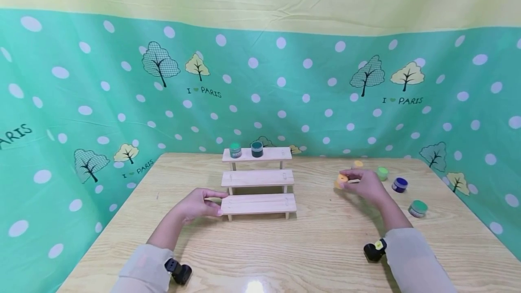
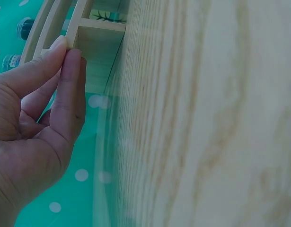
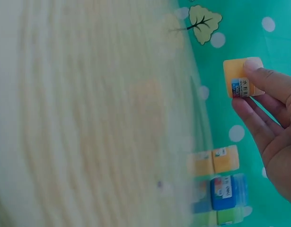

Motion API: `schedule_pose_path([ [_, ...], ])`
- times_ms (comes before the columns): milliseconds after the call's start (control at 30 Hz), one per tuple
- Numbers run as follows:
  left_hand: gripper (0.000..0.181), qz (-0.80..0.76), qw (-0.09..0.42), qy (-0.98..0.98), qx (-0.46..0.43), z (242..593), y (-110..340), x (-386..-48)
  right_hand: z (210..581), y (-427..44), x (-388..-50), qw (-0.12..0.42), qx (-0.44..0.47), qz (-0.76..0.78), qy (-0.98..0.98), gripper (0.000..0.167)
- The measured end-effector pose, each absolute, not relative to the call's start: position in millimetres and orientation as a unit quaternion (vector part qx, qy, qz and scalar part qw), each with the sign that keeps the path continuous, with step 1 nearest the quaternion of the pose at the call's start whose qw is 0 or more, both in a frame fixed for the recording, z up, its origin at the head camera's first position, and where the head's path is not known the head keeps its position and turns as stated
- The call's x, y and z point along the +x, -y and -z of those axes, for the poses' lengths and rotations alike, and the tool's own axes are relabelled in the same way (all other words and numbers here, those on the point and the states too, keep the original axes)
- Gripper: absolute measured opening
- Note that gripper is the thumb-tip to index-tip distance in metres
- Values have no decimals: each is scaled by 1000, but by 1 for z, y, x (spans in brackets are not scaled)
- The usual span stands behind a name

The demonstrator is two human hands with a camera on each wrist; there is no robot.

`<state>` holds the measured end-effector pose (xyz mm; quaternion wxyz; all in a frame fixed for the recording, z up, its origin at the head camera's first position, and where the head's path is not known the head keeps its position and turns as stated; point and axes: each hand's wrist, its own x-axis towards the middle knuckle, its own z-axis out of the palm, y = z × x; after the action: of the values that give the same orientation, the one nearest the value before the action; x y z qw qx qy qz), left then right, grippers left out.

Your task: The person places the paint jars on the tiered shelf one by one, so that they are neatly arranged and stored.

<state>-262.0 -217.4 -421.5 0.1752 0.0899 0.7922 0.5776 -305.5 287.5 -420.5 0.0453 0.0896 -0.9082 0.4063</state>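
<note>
My left hand (image 1: 196,205) pinches the left end of the lowest step of a three-step wooden display rack (image 1: 258,204). In the left wrist view, thumb and fingertips close on the edge of that step. To the right of the rack, my right hand (image 1: 368,187) holds a small orange paint jar (image 3: 234,79) between thumb and fingers. The jar is off the table in the right wrist view, with its printed label showing. On the rack's top step stand a green paint jar (image 1: 235,150) and a dark teal paint jar (image 1: 257,149).
Right of the rack, on the wooden table (image 1: 317,248), stand another orange jar (image 1: 358,164), a light green jar (image 1: 382,173), a dark blue jar (image 1: 400,185) and a green-lidded jar (image 1: 418,208). A dotted green curtain (image 1: 281,98) hangs behind the table.
</note>
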Motion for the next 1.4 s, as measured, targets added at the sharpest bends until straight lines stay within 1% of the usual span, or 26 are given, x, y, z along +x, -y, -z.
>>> schedule_pose_path([
  [467,56,-582,175,-789,92,419,218,-259,397,-265,-300,54,142,-429,891,41],
  [1033,56,-584,177,-787,91,419,216,-260,378,-242,-297,51,170,-456,872,41],
  [1233,56,-584,178,-787,89,419,217,-260,368,-232,-298,68,192,-438,876,39],
  [1400,56,-583,178,-788,93,420,217,-261,359,-224,-299,64,215,-437,871,40],
])
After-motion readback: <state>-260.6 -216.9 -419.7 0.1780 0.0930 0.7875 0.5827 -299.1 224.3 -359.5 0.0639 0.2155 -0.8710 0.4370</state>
